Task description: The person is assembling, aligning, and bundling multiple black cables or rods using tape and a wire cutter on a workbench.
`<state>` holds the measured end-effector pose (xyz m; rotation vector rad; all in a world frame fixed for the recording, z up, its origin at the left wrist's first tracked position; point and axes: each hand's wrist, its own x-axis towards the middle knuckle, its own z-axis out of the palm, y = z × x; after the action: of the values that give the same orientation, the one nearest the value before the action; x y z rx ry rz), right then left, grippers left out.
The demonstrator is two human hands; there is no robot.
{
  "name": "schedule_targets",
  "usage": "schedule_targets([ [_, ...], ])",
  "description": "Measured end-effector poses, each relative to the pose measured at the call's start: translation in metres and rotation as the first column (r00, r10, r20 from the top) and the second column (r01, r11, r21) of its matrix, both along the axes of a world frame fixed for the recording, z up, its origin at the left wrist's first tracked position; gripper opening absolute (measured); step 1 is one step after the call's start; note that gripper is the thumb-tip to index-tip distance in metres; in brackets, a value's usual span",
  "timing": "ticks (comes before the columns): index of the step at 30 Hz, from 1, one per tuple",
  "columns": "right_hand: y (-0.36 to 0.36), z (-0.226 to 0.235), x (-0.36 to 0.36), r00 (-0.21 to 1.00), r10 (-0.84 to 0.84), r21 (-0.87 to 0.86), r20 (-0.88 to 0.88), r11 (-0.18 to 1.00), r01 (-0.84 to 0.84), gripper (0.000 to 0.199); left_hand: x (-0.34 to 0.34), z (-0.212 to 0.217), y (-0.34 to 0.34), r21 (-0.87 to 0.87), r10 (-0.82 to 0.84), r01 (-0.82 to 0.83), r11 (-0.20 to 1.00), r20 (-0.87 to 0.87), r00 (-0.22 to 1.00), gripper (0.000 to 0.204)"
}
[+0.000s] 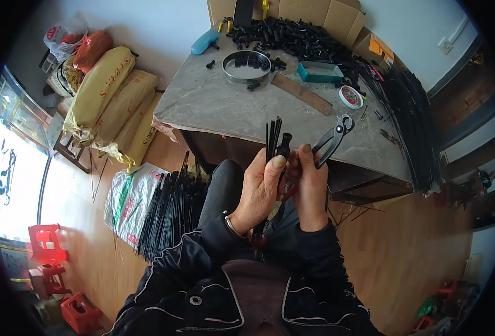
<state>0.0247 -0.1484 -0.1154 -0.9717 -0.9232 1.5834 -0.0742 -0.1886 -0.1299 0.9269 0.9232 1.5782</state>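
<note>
left hand [261, 187] gripping thin black rods [273, 134], right hand [311, 182] clutching pincers [332, 138], cluttered worktable [214, 103] behind

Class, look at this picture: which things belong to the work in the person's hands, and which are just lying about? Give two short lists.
In use:
left hand
right hand
thin black rods
pincers
small black cap

Lying about:
yellow sacks
red stools
blue-handled tool
teal tray
</note>
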Motion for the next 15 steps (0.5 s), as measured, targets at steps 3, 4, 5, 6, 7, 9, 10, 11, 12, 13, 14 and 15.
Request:
schedule_targets([
  [3,-0.001,-0.007,-0.005,0.995,-0.099,0.124,-0.003,0.987,0.098,0.032,0.006,0.005,-0.006,0.048,0.037,-0.036,0.998,-0.013,0.999,0.036],
  [4,0.0,-0.008,-0.006,0.988,-0.146,0.171,0.055,0.976,0.134,0.029,0.007,0.007,-0.009,0.054,0.033,-0.033,0.998,-0.013,0.999,0.036],
  [5,0.0,-0.009,-0.007,0.975,-0.192,0.217,0.111,0.962,0.164,0.027,0.007,0.008,-0.012,0.025,0.016,-0.016,1.0,-0.034,0.999,0.036],
  [6,0.001,-0.009,-0.008,0.975,-0.192,0.22,0.109,0.961,0.165,0.027,0.007,0.009,-0.014,-0.005,-0.001,0.001,1.0,-0.055,0.999,0.037],
  [7,0.002,-0.009,-0.009,0.954,-0.254,0.311,0.159,0.93,0.196,0.026,0.007,0.007,-0.013,0.001,0.016,-0.016,1.0,-0.063,0.998,0.039],
  [9,0.004,-0.009,-0.008,0.924,-0.324,0.4,0.204,0.889,0.223,0.026,0.006,0.005,-0.011,-0.008,0.0,-0.001,1.0,-0.053,0.999,0.04],
  [10,0.006,-0.011,-0.006,0.843,-0.417,0.542,0.339,0.819,0.188,0.026,0.006,0.005,-0.01,-0.02,-0.013,0.012,1.0,-0.042,0.999,0.041],
  [11,0.007,-0.012,-0.006,0.736,-0.511,0.662,0.444,0.74,0.114,0.027,0.004,0.005,-0.011,-0.021,-0.007,0.006,1.0,-0.041,0.999,0.041],
  [12,0.005,-0.01,-0.006,0.739,-0.505,0.661,0.446,0.743,0.109,0.027,0.002,0.005,-0.011,-0.022,-0.008,0.007,1.0,-0.035,0.999,0.041],
  [13,0.002,-0.006,-0.007,0.77,-0.451,0.641,0.451,0.764,0.072,0.026,-0.001,0.005,-0.011,-0.023,-0.008,0.007,1.0,-0.029,1.0,0.041],
  [14,0.0,-0.004,-0.006,0.799,-0.393,0.622,0.456,0.783,0.03,0.025,-0.004,0.004,-0.011,-0.025,0.001,-0.002,1.0,-0.026,1.0,0.041],
  [15,0.0,-0.004,-0.006,0.801,-0.384,0.62,0.46,0.784,0.02,0.025,-0.007,0.001,-0.01,-0.036,-0.008,0.006,0.999,-0.045,0.999,0.043],
])
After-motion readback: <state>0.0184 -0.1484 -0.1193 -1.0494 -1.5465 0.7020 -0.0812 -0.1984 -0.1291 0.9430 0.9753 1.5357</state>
